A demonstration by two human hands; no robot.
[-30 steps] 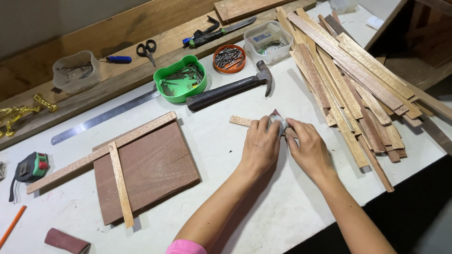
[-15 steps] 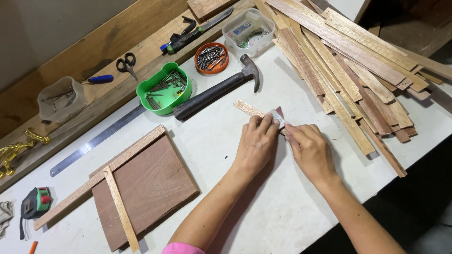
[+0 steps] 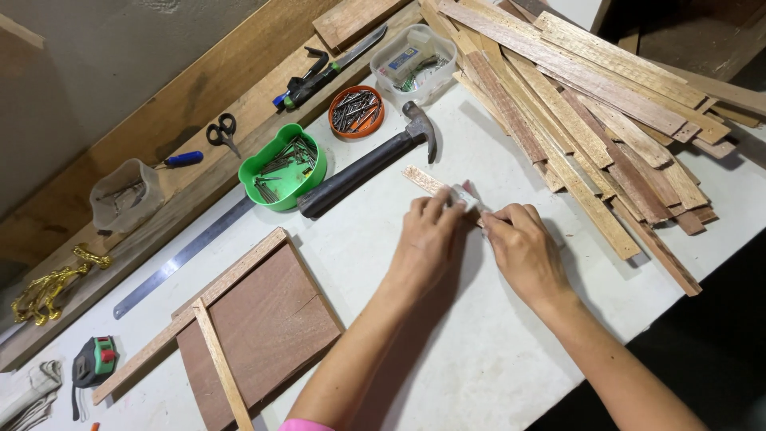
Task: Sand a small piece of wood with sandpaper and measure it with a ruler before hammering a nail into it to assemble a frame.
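Near the middle of the white desk, just below the hammer, we pressed a thin wooden strip flat with our left hand, fingers closed down on it. Our right hand pinched a small folded piece of sandpaper against the strip's near end. We judged the strip light, stiff but easily snapped, best held flat close to the working spot.
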